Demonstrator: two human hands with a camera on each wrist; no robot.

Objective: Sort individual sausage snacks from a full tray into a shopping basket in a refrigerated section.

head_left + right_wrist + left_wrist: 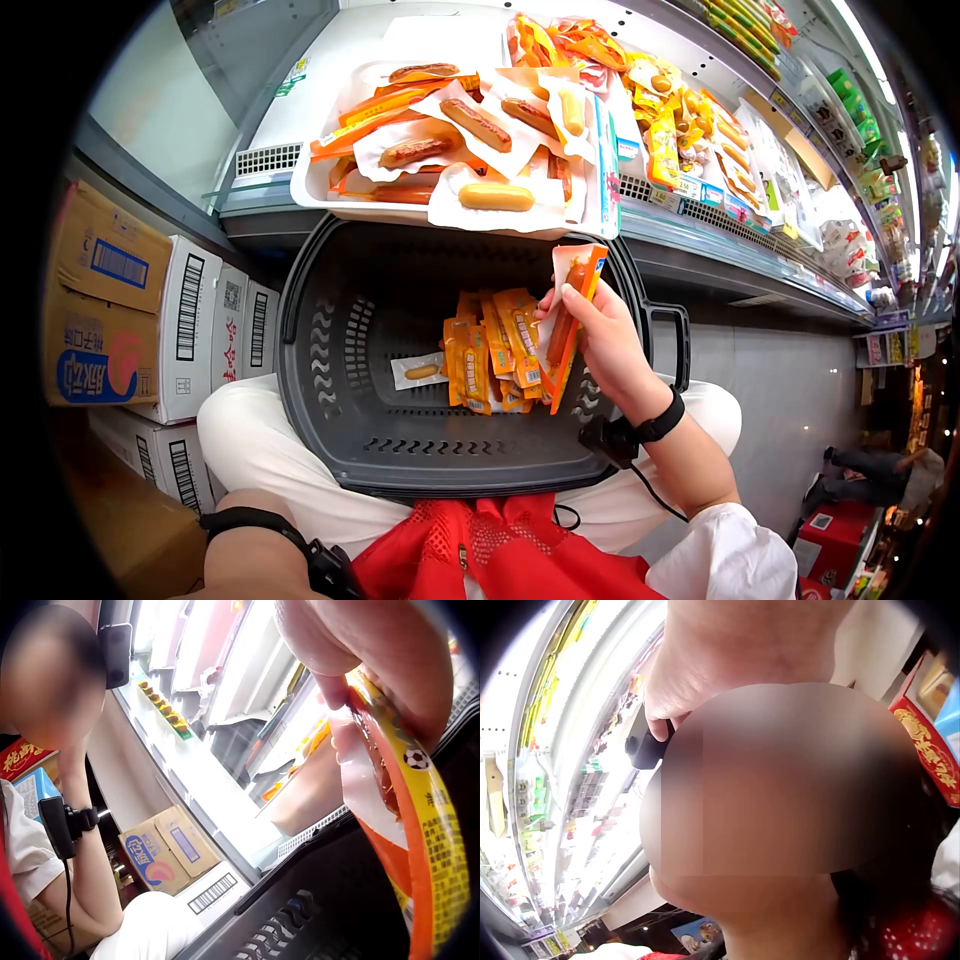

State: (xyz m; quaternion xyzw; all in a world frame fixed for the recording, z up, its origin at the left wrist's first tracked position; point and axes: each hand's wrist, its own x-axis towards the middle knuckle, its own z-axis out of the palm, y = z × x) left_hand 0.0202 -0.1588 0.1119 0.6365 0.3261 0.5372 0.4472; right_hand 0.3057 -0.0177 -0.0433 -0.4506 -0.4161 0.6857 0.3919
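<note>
My right hand (610, 335) grips a sausage in an orange-and-white paper sleeve (572, 318), thumb along its side, over the right part of the black shopping basket (400, 465). Close up, the sleeve (431, 847) shows a yellow printed edge. Inside the basket lie several orange sausage packets (485, 350) and one pale sausage in a white sleeve (418, 371). My left hand (727, 652) is raised to my head, its bent fingertips right at a black head camera (646, 748). Only the left forearm (255, 550) shows in the head view.
A white tray (312, 190) heaped with sleeved sausages stands on the chilled shelf behind the basket. Yellow packs (660, 130) lie right of it. Cardboard cartons (110, 290) and white boxes (190, 320) are stacked on the left. The basket rests between my knees.
</note>
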